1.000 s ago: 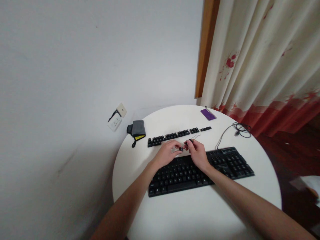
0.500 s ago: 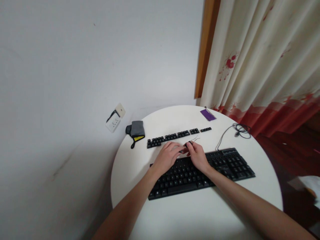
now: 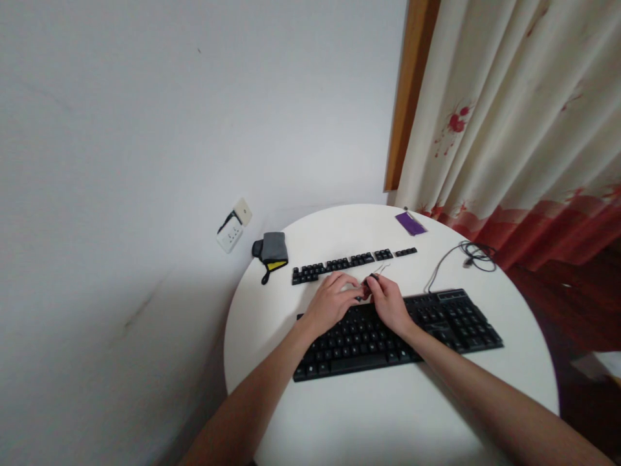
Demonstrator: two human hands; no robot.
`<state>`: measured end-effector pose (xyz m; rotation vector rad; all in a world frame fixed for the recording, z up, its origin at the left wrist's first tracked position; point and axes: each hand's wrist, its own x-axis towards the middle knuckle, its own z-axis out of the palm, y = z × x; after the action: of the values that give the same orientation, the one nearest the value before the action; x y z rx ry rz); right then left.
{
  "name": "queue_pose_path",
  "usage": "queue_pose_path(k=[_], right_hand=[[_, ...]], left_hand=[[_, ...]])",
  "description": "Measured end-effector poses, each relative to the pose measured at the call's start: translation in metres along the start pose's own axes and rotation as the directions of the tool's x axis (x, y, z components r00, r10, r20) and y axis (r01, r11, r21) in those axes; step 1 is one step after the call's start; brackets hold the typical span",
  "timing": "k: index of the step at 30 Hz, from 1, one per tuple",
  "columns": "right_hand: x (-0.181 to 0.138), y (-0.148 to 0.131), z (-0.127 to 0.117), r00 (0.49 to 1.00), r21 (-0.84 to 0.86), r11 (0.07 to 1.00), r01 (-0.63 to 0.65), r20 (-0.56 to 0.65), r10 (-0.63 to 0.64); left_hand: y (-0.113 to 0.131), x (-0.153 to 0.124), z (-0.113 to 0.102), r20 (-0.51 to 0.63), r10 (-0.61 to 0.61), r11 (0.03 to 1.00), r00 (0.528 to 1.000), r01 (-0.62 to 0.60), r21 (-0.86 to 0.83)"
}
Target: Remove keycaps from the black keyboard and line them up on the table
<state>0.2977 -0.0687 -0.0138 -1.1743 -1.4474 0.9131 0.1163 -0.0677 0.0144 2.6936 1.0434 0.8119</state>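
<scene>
A black keyboard [image 3: 436, 323] lies across the round white table [image 3: 388, 414]. Both my hands rest over its upper middle rows. My left hand [image 3: 332, 301] is curled, its fingertips pinched towards a small dark piece, probably a keycap [image 3: 361, 297], held between the two hands. My right hand [image 3: 388, 303] is closed around a small dark tool [image 3: 372, 277] with a thin wire end poking out beyond the fingers. Just beyond the hands a row of loose black keycaps [image 3: 339, 265] lies on the table.
A grey and yellow pouch [image 3: 272, 251] sits at the table's far left edge. A purple card [image 3: 410, 223] lies at the back. The keyboard's cable [image 3: 473, 254] coils at the right. A wall socket [image 3: 233, 228], white wall and flowered curtain [image 3: 509, 129] stand behind.
Both hands have dropped slightly from above the table onto the keyboard's top rows, still pinched together. The view has shifted a little to the left.
</scene>
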Motion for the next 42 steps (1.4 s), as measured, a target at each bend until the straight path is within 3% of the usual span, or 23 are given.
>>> queue_pose_path(k=[4, 9, 12, 16, 23, 32, 42], right_hand=[[0.001, 0.001, 0.001, 0.999, 0.062, 0.997, -0.054, -0.001, 0.054], [0.003, 0.009, 0.003, 0.994, 0.112, 0.988, -0.107, 0.013, 0.106], [0.003, 0.013, 0.004, 0.995, 0.116, 0.988, -0.103, 0.010, 0.102], [0.003, 0.015, 0.003, 0.994, 0.113, 0.988, -0.108, 0.010, 0.108], [0.001, 0.010, 0.002, 0.997, 0.087, 0.993, -0.078, 0.026, 0.076], [0.000, 0.010, 0.001, 0.998, 0.047, 0.997, -0.062, 0.026, 0.061], [-0.001, 0.010, 0.002, 0.998, 0.059, 0.996, -0.061, 0.035, 0.059]], left_hand=[[-0.008, 0.001, 0.000, -0.102, -0.085, 0.994, 0.991, 0.078, -0.076], [-0.044, 0.002, -0.011, -0.279, -0.244, 0.967, 0.929, 0.255, 0.004], [-0.067, -0.003, -0.013, -0.269, -0.328, 0.931, 0.906, 0.358, 0.069], [-0.082, -0.011, -0.007, -0.196, -0.379, 0.906, 0.904, 0.406, 0.121], [-0.089, -0.018, -0.003, -0.162, -0.406, 0.892, 0.899, 0.429, 0.142], [-0.077, -0.018, -0.002, -0.211, -0.476, 0.839, 0.854, 0.513, 0.182], [-0.083, -0.018, -0.001, -0.252, -0.512, 0.808, 0.821, 0.560, 0.185]])
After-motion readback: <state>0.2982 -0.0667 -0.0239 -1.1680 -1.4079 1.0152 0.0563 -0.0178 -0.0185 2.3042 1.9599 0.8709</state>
